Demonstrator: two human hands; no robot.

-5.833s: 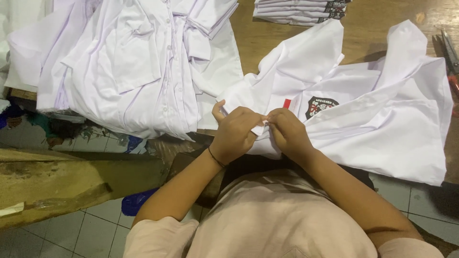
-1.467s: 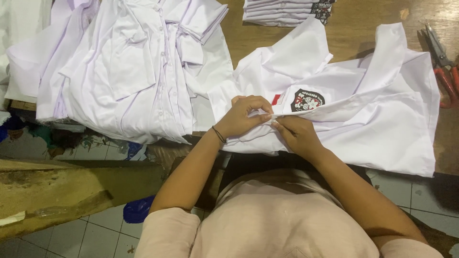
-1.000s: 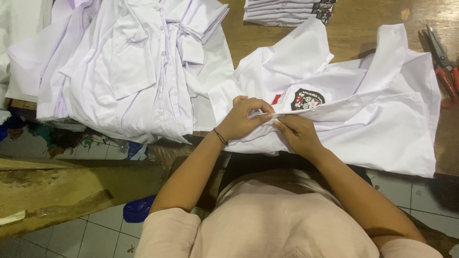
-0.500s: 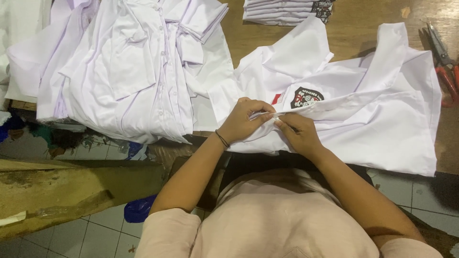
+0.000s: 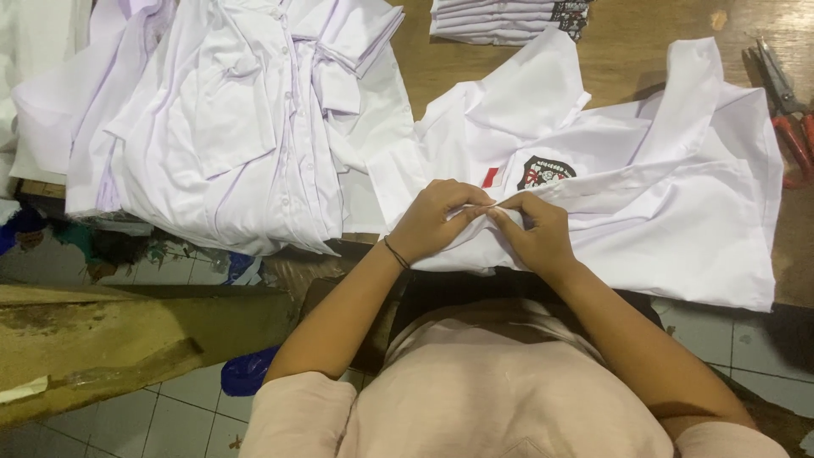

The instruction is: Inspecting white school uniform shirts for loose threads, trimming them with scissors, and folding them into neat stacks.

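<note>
A white shirt (image 5: 678, 212) with a dark badge (image 5: 544, 172) and a small red mark lies spread on the wooden table (image 5: 644, 51) in front of me. My left hand (image 5: 437, 219) and my right hand (image 5: 534, 233) meet at the shirt's near front edge. Both pinch the same fold of white cloth between fingers and thumb, fingertips almost touching. A thin dark band sits on my left wrist.
A heap of white shirts (image 5: 229, 127) covers the table's left part. A folded stack of shirts (image 5: 509, 17) lies at the far edge. Red-handled scissors (image 5: 788, 102) rest at the right. A blue thing (image 5: 246, 373) lies on the tiled floor below.
Since the oldest frame my view has shifted and both hands have moved slightly along the shirt's edge. Over the last second they stay nearly still, pinching the cloth.
</note>
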